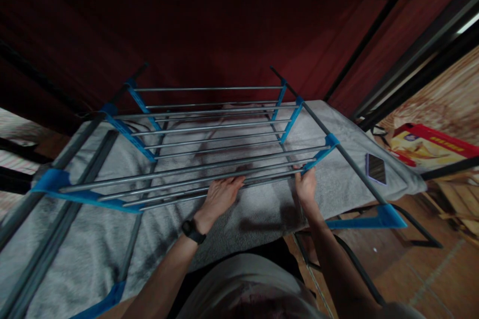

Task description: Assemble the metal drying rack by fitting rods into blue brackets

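Head: two hands (pixel 223 193) (pixel 306 187) touching one rack (pixel 209 166) (one phone (pixel 376 169)).

Between my left hand (pixel 224 193) and my right hand (pixel 306 188), there is free room above the grey cloth (pixel 262 217), but the near bars (pixel 198 168) cross in front of both. Behind these, a wider gap is open up to the middle bars (pixel 209 127). On my right, the blue bracket (pixel 319 158) and the side pole (pixel 355 168) obstruct, and the red wall (pixel 209 25) closes the far side.
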The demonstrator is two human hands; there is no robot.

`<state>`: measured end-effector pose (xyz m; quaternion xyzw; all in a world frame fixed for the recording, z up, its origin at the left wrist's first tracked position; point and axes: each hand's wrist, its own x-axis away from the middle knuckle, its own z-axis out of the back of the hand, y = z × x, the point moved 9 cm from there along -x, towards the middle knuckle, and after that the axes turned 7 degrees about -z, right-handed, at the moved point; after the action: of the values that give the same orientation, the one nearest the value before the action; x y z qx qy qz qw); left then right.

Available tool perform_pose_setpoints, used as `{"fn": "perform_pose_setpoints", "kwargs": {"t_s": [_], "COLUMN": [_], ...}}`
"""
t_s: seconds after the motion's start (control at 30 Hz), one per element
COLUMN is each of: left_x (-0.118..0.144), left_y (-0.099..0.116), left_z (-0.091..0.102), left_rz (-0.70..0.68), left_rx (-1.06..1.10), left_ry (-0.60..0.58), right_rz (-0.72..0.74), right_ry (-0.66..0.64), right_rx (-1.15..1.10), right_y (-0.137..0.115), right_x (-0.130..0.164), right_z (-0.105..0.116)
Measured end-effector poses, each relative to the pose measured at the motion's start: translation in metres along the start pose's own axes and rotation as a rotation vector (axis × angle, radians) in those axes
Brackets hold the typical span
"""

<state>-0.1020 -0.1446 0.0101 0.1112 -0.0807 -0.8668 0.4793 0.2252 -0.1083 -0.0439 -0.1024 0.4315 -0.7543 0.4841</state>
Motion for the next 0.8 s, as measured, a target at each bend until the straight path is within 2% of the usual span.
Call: {"fn": "perform_pose_setpoints", "kwargs": {"t_s": [0.57, 0.8], "left_x": [-0.0004, 0.0001], "left_y": [0.0004, -0.0010], "left_z": [0.0053, 0.0029], "left_rz": [0.035, 0.029], "left_rx": [0.033, 0.034], "left_ry": [-0.005, -0.004], "right_rz": [0.006, -0.052], "right_ry": [0.003, 0.005], "right_rx": [-0.030, 0.009], "right_y": [-0.0048, -0.0032], "right_x": [0.0012, 0.0015], "right_z": [0.0036, 0.0043]}}
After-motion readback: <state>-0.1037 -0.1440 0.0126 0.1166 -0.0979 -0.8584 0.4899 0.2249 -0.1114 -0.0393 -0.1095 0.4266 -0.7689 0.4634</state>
